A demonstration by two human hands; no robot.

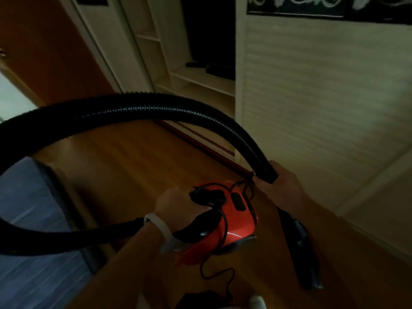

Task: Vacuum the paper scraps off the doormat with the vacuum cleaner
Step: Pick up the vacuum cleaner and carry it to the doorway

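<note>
A small red vacuum cleaner [234, 221] with a black handle hangs above the wooden floor at bottom centre. My left hand [176, 204] grips its black handle; a white band is on that wrist. A long black ribbed hose [142, 108] loops from the left edge up and over to the right. My right hand [283, 186] holds the hose's smooth end. A dark nozzle tube [298, 248] runs down below that hand. The vacuum's black cord [214, 275] dangles under it. No doormat or paper scraps show.
A pale sliding wardrobe door [323, 97] fills the right side, with open shelves [200, 79] behind it. A brown door [44, 52] stands at upper left. A bluish fabric surface [29, 208] lies at the left. The image is dim and blurred.
</note>
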